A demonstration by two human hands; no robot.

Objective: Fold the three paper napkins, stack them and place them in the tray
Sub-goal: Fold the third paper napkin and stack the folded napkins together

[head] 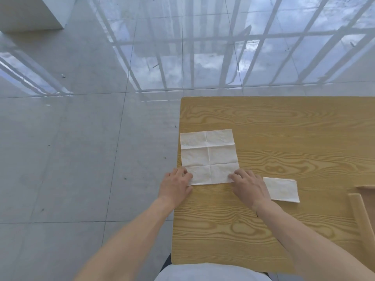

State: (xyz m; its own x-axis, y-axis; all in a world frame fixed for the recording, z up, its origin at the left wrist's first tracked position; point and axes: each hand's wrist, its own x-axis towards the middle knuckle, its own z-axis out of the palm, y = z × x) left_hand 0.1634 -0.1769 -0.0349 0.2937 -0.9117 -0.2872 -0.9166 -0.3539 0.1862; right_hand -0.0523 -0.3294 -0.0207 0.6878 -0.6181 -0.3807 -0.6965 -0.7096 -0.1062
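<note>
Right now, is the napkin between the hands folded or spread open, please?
Spread open: the napkin lies flat on the table, with its crease grid fully showing.

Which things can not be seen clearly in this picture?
- Wooden tray, head view: cut off by the right edge.
- Folded white paper napkin pile: layer count too fine to tell.
- Near corners of the unfolded white paper napkin: covered by the left hand and right hand.

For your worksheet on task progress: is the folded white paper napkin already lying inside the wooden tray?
No: the folded white paper napkin lies on the wooden table, left of the wooden tray.
</note>
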